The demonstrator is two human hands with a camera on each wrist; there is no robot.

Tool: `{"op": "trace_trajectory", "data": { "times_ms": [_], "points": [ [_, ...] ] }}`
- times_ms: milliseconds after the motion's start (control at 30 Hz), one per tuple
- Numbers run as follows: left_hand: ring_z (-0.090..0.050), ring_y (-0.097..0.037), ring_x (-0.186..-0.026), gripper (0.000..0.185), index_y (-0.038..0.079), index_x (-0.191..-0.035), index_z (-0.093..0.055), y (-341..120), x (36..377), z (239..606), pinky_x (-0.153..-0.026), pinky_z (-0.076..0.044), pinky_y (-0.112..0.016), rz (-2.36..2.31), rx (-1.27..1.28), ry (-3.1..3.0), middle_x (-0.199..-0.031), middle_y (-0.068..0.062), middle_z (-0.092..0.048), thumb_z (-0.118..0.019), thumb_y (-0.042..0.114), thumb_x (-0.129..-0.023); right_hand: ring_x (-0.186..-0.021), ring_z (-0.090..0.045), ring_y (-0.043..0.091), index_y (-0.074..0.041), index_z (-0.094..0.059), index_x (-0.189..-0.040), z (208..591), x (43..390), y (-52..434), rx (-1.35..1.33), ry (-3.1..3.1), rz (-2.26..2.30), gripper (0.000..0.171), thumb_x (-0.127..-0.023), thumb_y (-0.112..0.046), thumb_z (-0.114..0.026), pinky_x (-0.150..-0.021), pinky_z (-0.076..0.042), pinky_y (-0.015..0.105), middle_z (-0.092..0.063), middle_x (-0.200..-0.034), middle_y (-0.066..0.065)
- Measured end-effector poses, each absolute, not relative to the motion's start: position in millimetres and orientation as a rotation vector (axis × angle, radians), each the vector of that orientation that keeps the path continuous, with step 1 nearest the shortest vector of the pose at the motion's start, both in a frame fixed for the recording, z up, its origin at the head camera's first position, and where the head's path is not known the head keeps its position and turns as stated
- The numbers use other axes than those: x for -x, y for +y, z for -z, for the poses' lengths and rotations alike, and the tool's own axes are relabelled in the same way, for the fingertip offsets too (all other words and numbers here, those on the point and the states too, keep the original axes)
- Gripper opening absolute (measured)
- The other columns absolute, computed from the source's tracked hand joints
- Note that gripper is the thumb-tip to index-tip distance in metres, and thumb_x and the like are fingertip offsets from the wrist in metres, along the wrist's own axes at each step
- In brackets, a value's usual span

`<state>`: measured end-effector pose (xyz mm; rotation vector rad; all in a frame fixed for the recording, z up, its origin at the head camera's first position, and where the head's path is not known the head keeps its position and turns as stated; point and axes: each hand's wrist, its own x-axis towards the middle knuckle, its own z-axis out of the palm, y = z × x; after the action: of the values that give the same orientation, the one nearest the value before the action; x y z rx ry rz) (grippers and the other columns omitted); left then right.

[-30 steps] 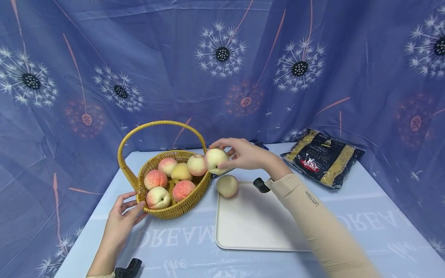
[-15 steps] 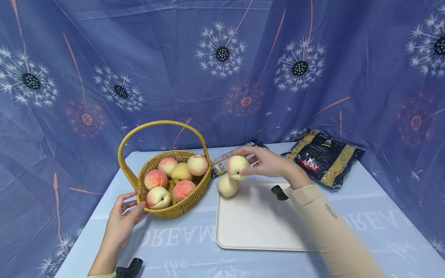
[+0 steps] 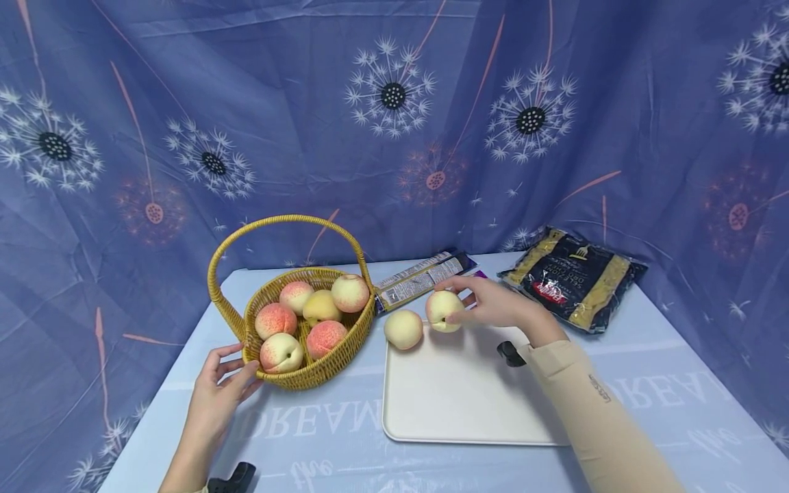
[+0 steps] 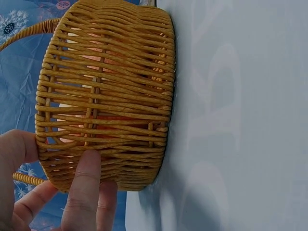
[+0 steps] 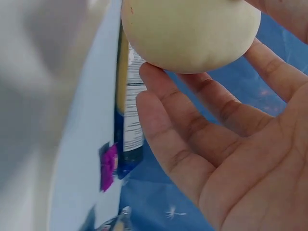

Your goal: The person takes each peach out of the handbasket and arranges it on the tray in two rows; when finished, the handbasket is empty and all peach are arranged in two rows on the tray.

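The right hand (image 3: 496, 301) holds one peach (image 3: 441, 309) between thumb and fingers, over the far edge of the tray (image 3: 456, 404); whether the peach touches the tray cannot be told. The loose peach (image 3: 403, 329) sits just left of it, at the tray's far left corner. The tray's left and near edges run in full view, while the right arm crosses its right part. A strip of table (image 3: 320, 438) separates the tray from the basket (image 3: 308, 375) on the left, and a broader band runs along the tray's near side. The basket's handle (image 3: 290, 218) arches well above its rim. The left hand (image 3: 216, 397) rests at the basket's near left side, its grip wide, with fingers spread against rim and outer wall.

Eight peaches show: six in the basket, the loose one and the held one. There is one basket, one tray, one dark and yellow bag (image 3: 570, 281) at the far right and one long packet (image 3: 403, 286) behind the tray, with a purple piece (image 5: 109, 167) beside it.

The pale blue table carries white lettering, upside down from this side. Behind it hangs a blue curtain (image 3: 296, 171) with dandelion prints. A beige sleeve (image 3: 585, 394) covers the right forearm.
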<state>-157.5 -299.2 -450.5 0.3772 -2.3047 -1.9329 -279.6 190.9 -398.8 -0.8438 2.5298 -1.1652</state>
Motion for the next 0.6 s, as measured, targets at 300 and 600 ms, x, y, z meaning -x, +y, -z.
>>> {"op": "trace_trajectory", "data": {
  "times_ms": [300, 600],
  "points": [
    [-0.071, -0.002, -0.091, 0.052, 0.008, -0.149, -0.044, -294.7, 156.8, 453.1, -0.082, -0.069, -0.023, 1.871, -0.425, -2.306, -0.112, 0.001, -0.059, -0.071, 0.010, -0.105, -0.118, -0.068, 0.035, -0.011, -0.063, -0.145, 420.9, 281.4, 191.9, 0.794, 2.527, 1.168, 0.054, -0.096, -0.022, -0.083, -0.106, -0.063, 0.050, -0.067, -0.131, 0.015],
    [-0.071, -0.002, -0.092, 0.052, 0.009, -0.149, -0.044, -295.4, 157.7, 453.8, -0.083, -0.070, -0.024, 1.865, -0.445, -2.308, -0.113, 0.002, -0.059, -0.071, 0.011, -0.105, -0.122, -0.063, 0.029, -0.010, -0.064, -0.144, 430.7, 280.8, 185.3, 0.850, 2.508, 1.178, 0.053, -0.095, -0.019, -0.083, -0.105, -0.060, 0.048, -0.068, -0.130, 0.012]
  ]
}}
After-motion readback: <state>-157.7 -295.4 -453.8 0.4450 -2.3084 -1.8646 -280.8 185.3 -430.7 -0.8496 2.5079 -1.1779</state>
